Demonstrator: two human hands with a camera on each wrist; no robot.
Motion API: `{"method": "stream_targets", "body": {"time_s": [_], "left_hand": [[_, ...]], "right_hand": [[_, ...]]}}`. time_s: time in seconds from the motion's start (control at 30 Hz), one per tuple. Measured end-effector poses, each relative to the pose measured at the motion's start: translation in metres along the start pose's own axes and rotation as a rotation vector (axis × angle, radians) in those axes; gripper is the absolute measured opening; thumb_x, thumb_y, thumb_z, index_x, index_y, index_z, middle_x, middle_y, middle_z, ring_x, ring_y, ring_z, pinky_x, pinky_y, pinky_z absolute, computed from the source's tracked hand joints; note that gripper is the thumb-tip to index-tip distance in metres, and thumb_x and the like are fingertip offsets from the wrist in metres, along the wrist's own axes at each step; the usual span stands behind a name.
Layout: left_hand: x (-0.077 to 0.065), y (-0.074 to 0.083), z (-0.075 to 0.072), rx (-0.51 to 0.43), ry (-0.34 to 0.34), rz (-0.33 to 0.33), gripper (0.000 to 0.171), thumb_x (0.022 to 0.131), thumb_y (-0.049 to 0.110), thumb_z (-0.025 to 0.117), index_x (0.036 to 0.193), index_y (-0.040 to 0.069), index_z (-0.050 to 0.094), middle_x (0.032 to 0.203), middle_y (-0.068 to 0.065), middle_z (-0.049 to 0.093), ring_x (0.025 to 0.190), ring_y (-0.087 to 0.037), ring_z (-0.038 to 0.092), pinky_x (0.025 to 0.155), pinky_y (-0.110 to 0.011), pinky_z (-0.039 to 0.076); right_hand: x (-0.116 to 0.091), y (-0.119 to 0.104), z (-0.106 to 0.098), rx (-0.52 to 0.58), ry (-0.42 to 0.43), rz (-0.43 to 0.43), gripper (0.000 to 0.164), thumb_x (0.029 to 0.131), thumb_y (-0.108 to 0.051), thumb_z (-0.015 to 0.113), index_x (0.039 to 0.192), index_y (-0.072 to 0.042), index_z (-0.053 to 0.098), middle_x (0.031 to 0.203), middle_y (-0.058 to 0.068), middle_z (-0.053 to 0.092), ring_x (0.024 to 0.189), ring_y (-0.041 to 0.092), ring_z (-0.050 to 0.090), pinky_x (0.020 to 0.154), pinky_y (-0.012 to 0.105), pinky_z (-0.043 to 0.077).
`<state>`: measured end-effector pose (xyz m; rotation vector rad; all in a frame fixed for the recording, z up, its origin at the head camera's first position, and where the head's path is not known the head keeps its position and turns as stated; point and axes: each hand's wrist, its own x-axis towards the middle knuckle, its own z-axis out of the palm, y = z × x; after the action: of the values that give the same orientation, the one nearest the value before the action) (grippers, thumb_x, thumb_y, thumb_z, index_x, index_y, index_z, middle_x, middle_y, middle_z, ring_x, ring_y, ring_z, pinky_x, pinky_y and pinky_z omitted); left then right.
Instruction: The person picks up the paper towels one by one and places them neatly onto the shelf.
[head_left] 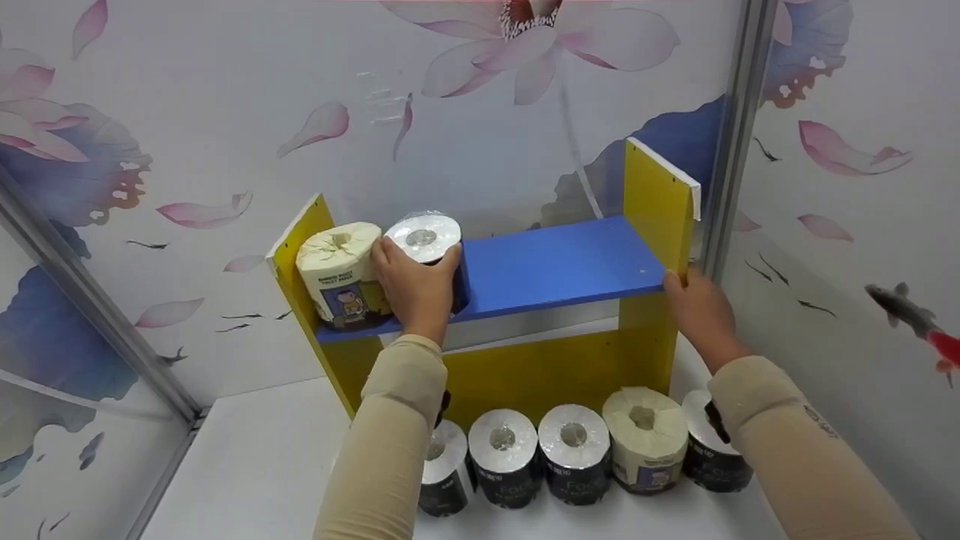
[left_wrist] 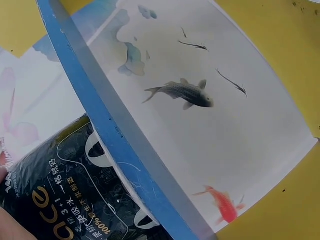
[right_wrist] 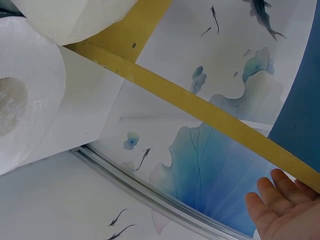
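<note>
My left hand (head_left: pixel 418 289) grips a black-wrapped toilet roll (head_left: pixel 426 227), fingers on its left side and thumb on its right. That roll stands upright on the blue shelf board (head_left: pixel 555 259). Close against its left side is a cream-wrapped toilet roll (head_left: pixel 341 277), by the yellow left panel. In the left wrist view, the dark wrapper (left_wrist: pixel 75 185) shows beside the blue board edge. At the shelf's right end, my right hand (head_left: pixel 701 311) holds the front edge of the yellow side panel (head_left: pixel 660 202), thumb inside. The right wrist view shows its fingers (right_wrist: pixel 280 192) along the panel's outer side.
Several toilet rolls (head_left: pixel 574 457) stand in a row on the white table (head_left: pixel 247 450) in front of the shelf's yellow lower board (head_left: pixel 532 375). One of them is a cream roll (head_left: pixel 645 442). Patterned walls (head_left: pixel 225 135) with metal corner posts (head_left: pixel 739 112) enclose the back and sides.
</note>
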<state>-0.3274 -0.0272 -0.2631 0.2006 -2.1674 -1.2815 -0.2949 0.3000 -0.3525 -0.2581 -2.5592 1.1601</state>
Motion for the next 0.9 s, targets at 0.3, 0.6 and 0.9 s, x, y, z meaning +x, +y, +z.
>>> {"method": "stream_targets", "body": {"time_s": [0.3,0.6,0.9], "left_hand": [[-0.0011,-0.0014,0.0012,-0.005,-0.010,0.021,0.103,0.078,0.041,0.080,0.151,-0.001,0.021,0.157,-0.016,0.020,0.145,-0.027,0.018,0.116,-0.035,0.020],[-0.0026,-0.0056,-0.0003,-0.025,-0.032,0.044,0.101,0.082,0.044,0.075,0.153,0.002,0.017,0.158,-0.015,0.016,0.146,-0.025,0.014,0.116,-0.035,0.020],[-0.0033,-0.0069,-0.0010,0.003,-0.038,0.075,0.102,0.081,0.044,0.076,0.153,0.002,0.017,0.157,-0.015,0.017,0.145,-0.025,0.017,0.115,-0.036,0.022]], "right_hand": [[0.0024,0.0010,-0.0001,-0.015,0.001,0.003,0.050,0.102,-0.046,0.024,0.100,0.000,0.044,0.085,0.014,0.044,0.077,0.029,0.044,0.066,0.039,0.035],[0.0022,0.0001,0.0010,-0.006,-0.008,0.021,0.050,0.102,-0.044,0.023,0.103,0.001,0.044,0.086,0.015,0.044,0.078,0.029,0.044,0.067,0.039,0.036],[0.0005,-0.0005,0.0009,-0.003,-0.006,0.028,0.051,0.102,-0.045,0.024,0.107,0.002,0.044,0.088,0.015,0.045,0.080,0.029,0.045,0.068,0.038,0.037]]}}
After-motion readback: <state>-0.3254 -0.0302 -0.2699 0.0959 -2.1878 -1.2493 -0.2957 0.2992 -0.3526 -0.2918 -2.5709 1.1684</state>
